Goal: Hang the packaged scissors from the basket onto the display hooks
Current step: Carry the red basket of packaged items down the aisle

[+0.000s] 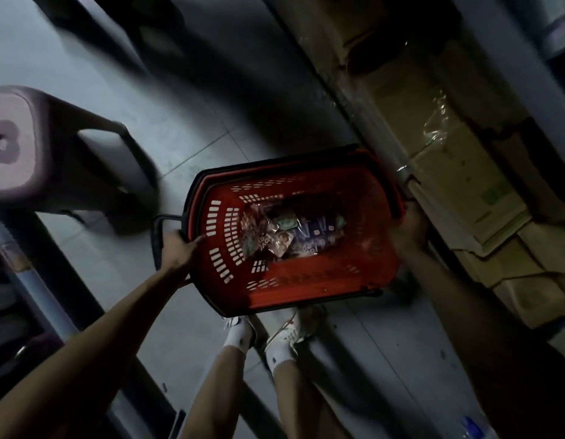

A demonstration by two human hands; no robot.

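A red plastic basket (319, 280) with a black rim hangs low over the floor, held between both hands. My left hand (179, 247) grips its left end beside the folded black handle (157, 236). My right hand (408, 229) grips the right end of the rim. In the bottom lie several packaged scissors (290, 234) in shiny purple and pale wrappers. No display hooks are in view.
A pale plastic stool (27, 144) stands on the tiled floor at the left. Cardboard boxes (458, 160) sit on a low shelf along the right. A dark shelf edge (53, 296) runs along the lower left. My feet in white shoes (268, 331) stand below the basket.
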